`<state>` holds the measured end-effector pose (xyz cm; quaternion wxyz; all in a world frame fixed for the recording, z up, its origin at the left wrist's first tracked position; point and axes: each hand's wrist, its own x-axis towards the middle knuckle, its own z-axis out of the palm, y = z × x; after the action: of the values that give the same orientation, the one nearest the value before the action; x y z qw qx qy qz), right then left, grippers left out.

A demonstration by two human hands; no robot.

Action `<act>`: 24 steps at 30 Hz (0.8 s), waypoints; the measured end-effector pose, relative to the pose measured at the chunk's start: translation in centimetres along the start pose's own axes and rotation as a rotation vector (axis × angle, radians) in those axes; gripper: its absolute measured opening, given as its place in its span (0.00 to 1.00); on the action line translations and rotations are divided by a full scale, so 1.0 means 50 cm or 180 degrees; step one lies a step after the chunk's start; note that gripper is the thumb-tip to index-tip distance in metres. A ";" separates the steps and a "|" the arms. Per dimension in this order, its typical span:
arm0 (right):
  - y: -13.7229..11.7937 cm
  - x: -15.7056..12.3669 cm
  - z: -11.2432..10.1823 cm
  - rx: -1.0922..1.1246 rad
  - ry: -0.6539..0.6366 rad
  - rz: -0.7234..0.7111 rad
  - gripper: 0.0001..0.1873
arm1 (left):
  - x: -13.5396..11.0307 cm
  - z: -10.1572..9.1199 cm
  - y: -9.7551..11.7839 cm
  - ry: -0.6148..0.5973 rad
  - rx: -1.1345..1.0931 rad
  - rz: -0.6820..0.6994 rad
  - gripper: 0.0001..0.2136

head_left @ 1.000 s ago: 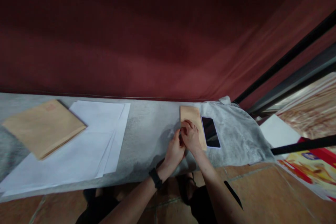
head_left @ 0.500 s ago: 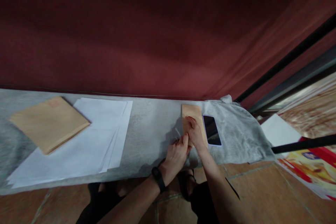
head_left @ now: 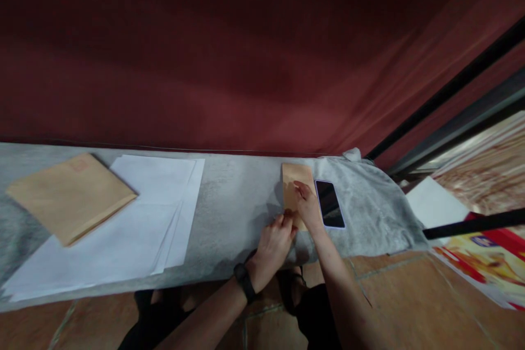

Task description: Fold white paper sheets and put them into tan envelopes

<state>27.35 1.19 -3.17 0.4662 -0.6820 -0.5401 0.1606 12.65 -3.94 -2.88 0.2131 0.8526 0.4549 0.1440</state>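
Observation:
A brown paper envelope [head_left: 301,170] lies lengthwise on the grey cloth. My left hand [head_left: 275,240], with a black band on its wrist, is closed at the envelope's near left edge, its bent fingers pinching there. Over the middle of the envelope, my right hand [head_left: 308,206] has its thumb and fingers drawn together; whatever is between them is too small to make out. The two hands nearly touch. Just right of the envelope rests a dark-screened phone [head_left: 330,203] with a pale purple rim.
On the left, a stack of brown envelopes [head_left: 76,194] sits on white paper sheets [head_left: 158,186]. Grey cloth [head_left: 229,202] covers the narrow surface against a dark red backdrop [head_left: 205,82]. Black bars [head_left: 471,224] and a colourful printed box [head_left: 488,262] stand at right.
My right hand has shifted slightly away from my left fingers, which have slid a little down the envelope's edge. A thin pale strip seen beside the hands no longer shows.

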 end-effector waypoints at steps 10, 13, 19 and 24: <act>0.003 0.006 -0.013 -0.0002 0.0047 0.0123 0.21 | 0.009 -0.010 -0.003 -0.0185 -0.0233 -0.0091 0.20; 0.003 0.012 -0.018 -0.0047 0.0094 0.0181 0.20 | 0.008 -0.017 -0.004 -0.0268 -0.0283 -0.0070 0.17; 0.024 0.019 -0.054 -0.0322 0.0154 0.0083 0.20 | 0.003 -0.036 -0.004 -0.0336 -0.0225 -0.0001 0.13; 0.041 0.077 -0.071 -0.1018 -0.0060 -0.0416 0.20 | -0.004 -0.027 -0.008 -0.0185 -0.0177 0.0084 0.12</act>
<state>32.52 2.98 -1.92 0.3561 -0.7094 -0.6063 0.0484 11.66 -3.59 -1.91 0.2479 0.8561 0.4331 0.1346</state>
